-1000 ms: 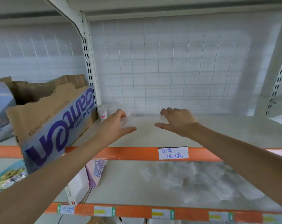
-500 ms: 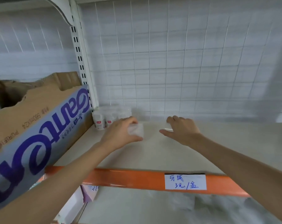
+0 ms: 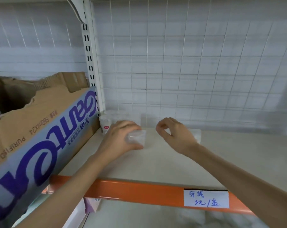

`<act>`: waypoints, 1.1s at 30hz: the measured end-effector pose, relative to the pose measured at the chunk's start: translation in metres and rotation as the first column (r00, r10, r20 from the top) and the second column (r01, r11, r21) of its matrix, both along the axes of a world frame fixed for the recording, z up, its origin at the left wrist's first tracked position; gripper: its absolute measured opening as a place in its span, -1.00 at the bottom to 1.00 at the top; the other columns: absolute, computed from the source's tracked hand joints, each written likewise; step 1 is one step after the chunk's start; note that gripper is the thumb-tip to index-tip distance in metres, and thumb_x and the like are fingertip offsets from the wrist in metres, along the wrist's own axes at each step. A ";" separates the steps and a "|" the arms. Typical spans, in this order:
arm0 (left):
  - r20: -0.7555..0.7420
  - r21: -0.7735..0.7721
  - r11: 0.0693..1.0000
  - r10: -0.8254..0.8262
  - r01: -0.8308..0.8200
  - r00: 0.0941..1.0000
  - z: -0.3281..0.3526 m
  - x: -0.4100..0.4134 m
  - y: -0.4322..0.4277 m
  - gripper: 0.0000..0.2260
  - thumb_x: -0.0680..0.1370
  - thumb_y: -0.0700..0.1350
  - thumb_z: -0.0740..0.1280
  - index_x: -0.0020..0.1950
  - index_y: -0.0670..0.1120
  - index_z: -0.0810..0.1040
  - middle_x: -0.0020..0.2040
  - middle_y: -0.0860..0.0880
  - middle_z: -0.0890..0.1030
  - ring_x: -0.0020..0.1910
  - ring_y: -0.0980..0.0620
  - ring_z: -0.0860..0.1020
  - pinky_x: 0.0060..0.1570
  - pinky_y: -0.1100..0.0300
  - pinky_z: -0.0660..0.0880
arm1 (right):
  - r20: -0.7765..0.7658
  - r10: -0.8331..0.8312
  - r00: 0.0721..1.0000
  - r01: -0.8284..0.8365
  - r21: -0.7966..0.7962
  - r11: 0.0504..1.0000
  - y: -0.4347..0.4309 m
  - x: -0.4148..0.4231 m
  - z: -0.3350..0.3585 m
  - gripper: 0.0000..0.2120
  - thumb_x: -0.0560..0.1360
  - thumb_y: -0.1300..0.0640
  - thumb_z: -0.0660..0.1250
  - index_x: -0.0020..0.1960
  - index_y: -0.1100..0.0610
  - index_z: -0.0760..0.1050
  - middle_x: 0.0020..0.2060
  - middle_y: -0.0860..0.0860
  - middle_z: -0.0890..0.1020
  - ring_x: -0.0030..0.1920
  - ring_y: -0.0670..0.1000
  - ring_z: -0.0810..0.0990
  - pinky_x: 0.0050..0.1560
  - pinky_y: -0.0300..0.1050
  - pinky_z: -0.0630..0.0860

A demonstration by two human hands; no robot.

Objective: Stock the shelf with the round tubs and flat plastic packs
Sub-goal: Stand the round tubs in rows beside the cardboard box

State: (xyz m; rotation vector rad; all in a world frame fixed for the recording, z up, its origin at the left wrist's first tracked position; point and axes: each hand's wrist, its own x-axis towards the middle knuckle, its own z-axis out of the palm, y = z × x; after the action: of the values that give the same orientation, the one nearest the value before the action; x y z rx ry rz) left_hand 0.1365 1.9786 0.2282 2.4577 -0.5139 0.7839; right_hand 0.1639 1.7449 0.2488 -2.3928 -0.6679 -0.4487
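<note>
**While most of the shelf lies bare, one clear pack is in hand**

Though a few round tubs already stand in the back left corner of the shelf, stocking looks to be at an early stage: most of the pale board has nothing on it. The left hand has its grip closed round a flat plastic pack, thumb below and fingers over the top, low over the shelf just in front of the tubs. The right hand hovers beside it, its grip loosely curled with nothing visible in it. Just behind its wrist a second pack lies on the board.

The packs are clear, thin-walled and squarish, glossy enough to blur into the background. The tubs are small white cylinders, one with a red mark on its side. Behind them runs a white wire grid. The shelf's front rail is smooth orange metal with a handwritten paper label. To the left sits a torn cardboard box, brown with purple print.
</note>
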 end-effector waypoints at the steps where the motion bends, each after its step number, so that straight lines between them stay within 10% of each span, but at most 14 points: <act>1: 0.002 -0.004 1.000 0.020 -0.020 1.000 -0.002 0.000 0.005 -0.46 0.25 0.19 0.58 0.20 0.12 0.63 0.21 0.17 0.50 0.24 0.11 0.41 0.31 0.09 0.33 | -0.074 0.033 0.997 -0.030 0.042 0.999 0.011 0.000 -0.003 -0.81 0.61 -0.01 0.24 0.14 0.04 0.53 0.05 -0.09 0.57 0.09 -0.10 0.55 0.03 -0.33 0.43; 4: 0.006 -0.015 0.997 0.078 -0.078 0.997 -0.004 -0.001 0.014 -0.44 0.24 0.17 0.60 0.22 0.16 0.63 0.20 0.15 0.44 0.16 0.17 0.28 0.28 0.12 0.25 | -0.255 0.091 0.963 -0.039 0.201 0.979 0.038 0.001 -0.009 -0.80 0.62 0.03 0.26 0.17 0.09 0.54 -0.02 -0.10 0.58 -0.01 -0.11 0.54 -0.13 -0.51 0.37; 16: 0.059 -0.028 0.997 -0.073 0.075 0.996 -0.016 0.006 0.012 -0.34 0.29 0.04 0.62 0.34 0.20 0.48 0.34 0.12 0.36 0.33 0.16 0.22 0.38 0.02 0.25 | -0.529 0.419 0.738 -0.059 0.569 0.821 0.046 0.009 -0.021 -0.76 0.60 0.08 0.28 0.22 0.13 0.56 -0.09 0.07 0.66 -0.09 0.02 0.63 -0.01 -0.13 0.47; 22: -0.107 -0.488 0.870 0.020 -0.070 0.994 -0.012 0.003 0.013 -0.20 0.34 0.04 0.58 0.48 0.06 0.24 0.39 0.12 0.30 0.36 0.10 0.33 0.24 0.22 0.33 | -0.453 0.557 0.696 0.046 0.803 0.595 0.043 0.012 -0.021 -0.72 0.56 0.17 0.33 0.26 0.16 0.52 -0.07 0.11 0.68 -0.03 0.09 0.67 -0.01 -0.08 0.51; 26: -0.304 -0.649 0.742 -0.049 -0.169 0.952 -0.004 -0.003 0.009 -0.79 0.54 0.03 0.41 0.11 -0.02 0.56 0.00 0.06 0.64 -0.01 0.06 0.63 -0.06 0.23 0.48 | -0.442 0.525 0.727 0.013 0.774 0.633 0.044 0.011 -0.025 -0.64 0.53 0.20 0.40 0.31 0.12 0.50 0.02 0.12 0.69 0.00 0.03 0.66 0.05 -0.10 0.52; 33: -0.377 -0.618 0.779 -0.177 -0.104 0.909 -0.006 -0.006 0.006 -0.42 0.28 0.36 0.49 0.15 0.03 0.55 0.01 0.04 0.66 -0.09 0.15 0.65 -0.15 0.29 0.47 | -0.411 0.521 0.748 -0.198 0.611 0.766 0.049 0.003 -0.026 -0.65 0.45 0.10 0.44 0.24 0.06 0.59 0.10 0.17 0.63 0.02 -0.05 0.58 0.07 -0.18 0.48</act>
State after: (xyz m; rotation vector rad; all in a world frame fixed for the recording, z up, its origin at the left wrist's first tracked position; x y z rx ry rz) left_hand 0.1307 1.9842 0.2226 1.8822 -0.0992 0.3063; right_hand 0.1671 1.7936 0.2232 -1.6532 -0.6217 0.2395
